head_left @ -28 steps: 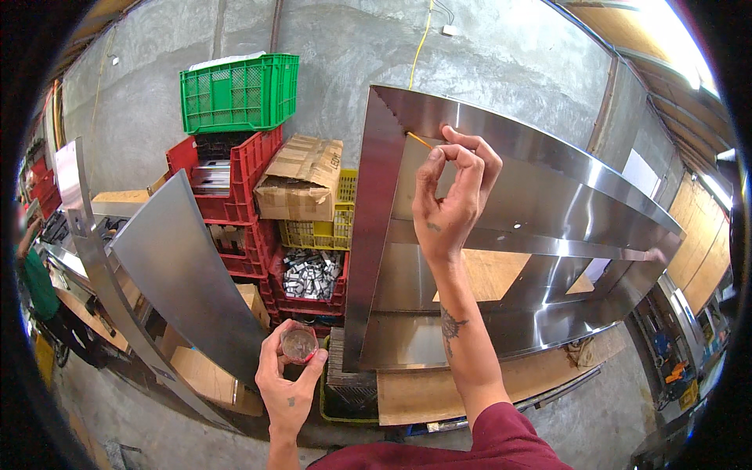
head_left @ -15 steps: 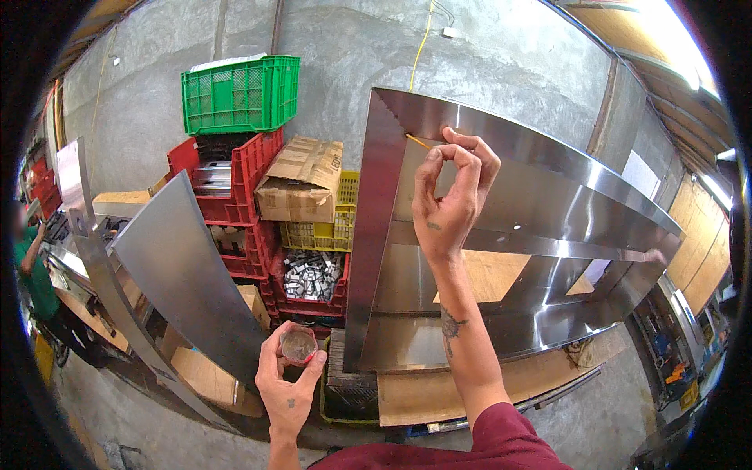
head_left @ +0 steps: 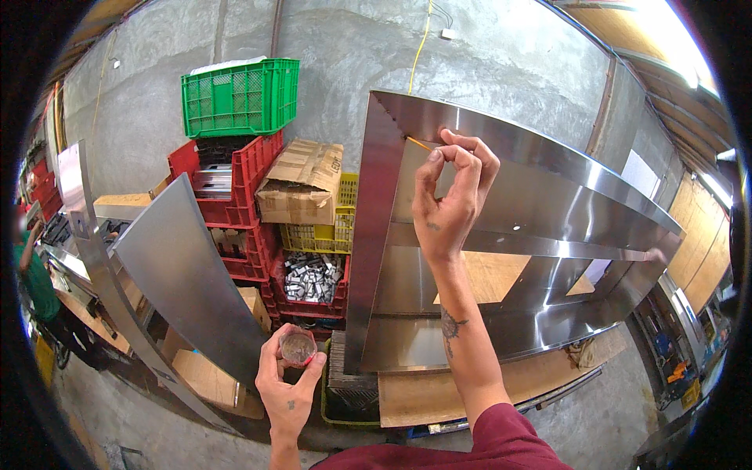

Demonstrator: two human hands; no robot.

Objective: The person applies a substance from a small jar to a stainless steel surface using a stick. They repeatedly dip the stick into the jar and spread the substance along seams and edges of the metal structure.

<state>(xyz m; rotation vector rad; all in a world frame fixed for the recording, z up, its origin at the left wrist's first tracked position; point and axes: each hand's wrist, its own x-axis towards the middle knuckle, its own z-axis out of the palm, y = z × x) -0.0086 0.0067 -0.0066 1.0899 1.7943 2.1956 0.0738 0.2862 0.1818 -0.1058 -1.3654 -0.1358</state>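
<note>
My right hand (head_left: 456, 192) is raised, thumb and fingertips pinched on a thin orange stick (head_left: 418, 142). The stick's far end meets the upper left inner corner of a large brushed-metal frame (head_left: 377, 211), where a dark line marks the joint. Lower down and to the left, my left hand (head_left: 283, 388) grips a small round cup (head_left: 298, 348) with a reddish rim. Greyish-brown matter shows inside the cup, its open top facing me. The frame stands tilted, with a wide opening and a crossbar behind my right forearm.
Left of the frame, a green crate (head_left: 241, 98) tops red crates (head_left: 227, 188), beside a cardboard box (head_left: 301, 182) and a yellow crate (head_left: 317, 236). A bent metal sheet (head_left: 184, 254) leans nearer me. A person in green (head_left: 35, 274) is at the far left.
Both hands keep their grips and nearly the same places; the stick's tip stays at the frame's corner. The view has shifted very slightly, and the person at far left has moved a little.
</note>
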